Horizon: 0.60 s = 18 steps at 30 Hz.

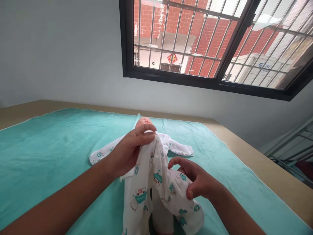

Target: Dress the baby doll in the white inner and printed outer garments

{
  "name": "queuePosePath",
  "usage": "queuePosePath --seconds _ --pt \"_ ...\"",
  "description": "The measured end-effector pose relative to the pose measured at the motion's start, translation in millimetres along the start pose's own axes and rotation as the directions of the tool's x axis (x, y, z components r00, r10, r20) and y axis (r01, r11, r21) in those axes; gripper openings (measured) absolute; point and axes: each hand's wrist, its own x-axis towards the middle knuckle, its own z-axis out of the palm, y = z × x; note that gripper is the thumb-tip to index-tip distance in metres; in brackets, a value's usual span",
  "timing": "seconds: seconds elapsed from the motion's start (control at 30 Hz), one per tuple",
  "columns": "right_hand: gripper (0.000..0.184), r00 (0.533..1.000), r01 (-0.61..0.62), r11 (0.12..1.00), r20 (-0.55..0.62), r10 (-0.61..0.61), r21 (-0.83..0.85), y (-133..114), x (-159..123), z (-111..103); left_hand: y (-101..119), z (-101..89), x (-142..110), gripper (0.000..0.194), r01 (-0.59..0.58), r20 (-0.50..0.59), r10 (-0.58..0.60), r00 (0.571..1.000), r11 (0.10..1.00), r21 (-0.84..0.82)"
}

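Note:
A baby doll [143, 121] lies on its back on the turquoise blanket, its head at the far side. It has on a white printed top [179, 149] with both sleeves spread out. Between my hands are white baby pants [140, 195] with a green boat print, raised in front of the doll and covering much of its body. My left hand [133, 143] pinches the upper edge of the pants between thumb and fingers. Lower and to the right, my right hand [194, 178] is curled around a bunched leg of the pants, gripping the cloth.
The turquoise blanket [61, 147] covers most of a wooden surface [244, 156], whose bare edges show at the back and right. Behind it stands a grey wall [73, 58] with a dark-framed barred window [171, 73]. A metal rack [293, 140] is at the far right.

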Motion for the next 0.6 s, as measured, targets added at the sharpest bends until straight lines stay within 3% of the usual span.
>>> queuePosePath --seconds 0.1,0.2,0.27,0.33,0.4,0.5,0.6 --pt "0.052 0.982 0.074 0.996 -0.169 -0.080 -0.043 1 2 -1 -3 -1.0 0 0.032 0.019 0.073 -0.047 0.996 0.938 0.346" --pt "0.025 0.877 0.272 0.962 -0.415 -0.242 0.013 1 5 -4 -12 4.5 -2 0.034 -0.104 0.186 -0.058 0.981 0.653 0.750" --pt "0.021 0.800 0.388 0.919 -0.520 -0.300 0.067 0 7 -6 -19 10.4 -4 0.022 -0.157 0.245 -0.095 0.965 0.539 0.827" --pt "0.020 0.752 0.454 0.886 -0.575 -0.322 0.097 0 7 -6 -22 15.4 -5 0.015 -0.130 0.246 -0.133 0.960 0.568 0.813" --pt "0.020 0.755 0.453 0.883 -0.579 -0.307 0.123 -1 5 -5 -22 17.9 -6 0.021 -0.044 0.195 -0.141 0.971 0.690 0.722" --pt "0.036 0.837 0.361 0.924 -0.479 -0.264 0.123 0 3 -3 -19 17.5 -5 0.032 0.052 0.073 -0.086 0.994 0.923 0.380" --pt "0.053 0.963 0.208 0.976 -0.187 -0.195 0.056 4 1 -1 -21 16.4 -2 0.033 0.057 -0.002 -0.057 0.998 0.997 0.055"
